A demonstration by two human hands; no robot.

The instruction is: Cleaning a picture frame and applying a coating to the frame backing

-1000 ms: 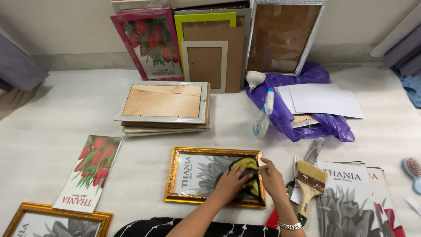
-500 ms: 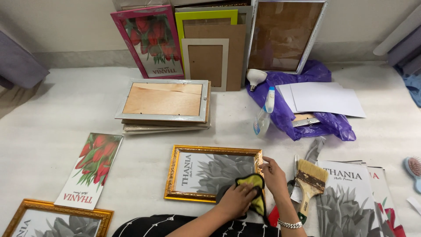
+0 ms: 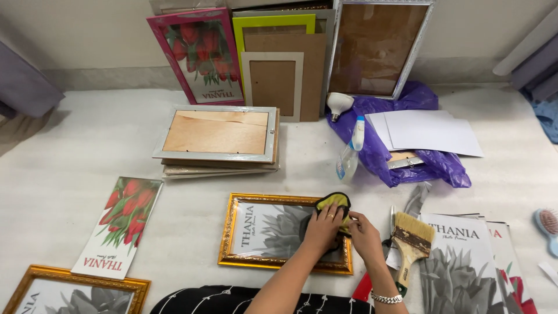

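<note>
My left hand (image 3: 323,227) is pressing a soft yellow and black cloth (image 3: 332,203) flat on the glass of the gold ornate picture frame (image 3: 285,233), lying near the worktop's front edge. Right hand (image 3: 364,235) has its fingers pinching the frame's right rim to steady it. Glass looks slick and fragile, so I'd grip the stiff rim, not the pane

Left hand (image 3: 323,227) presses flat, right hand (image 3: 364,234) beside it, fingers curled
</note>
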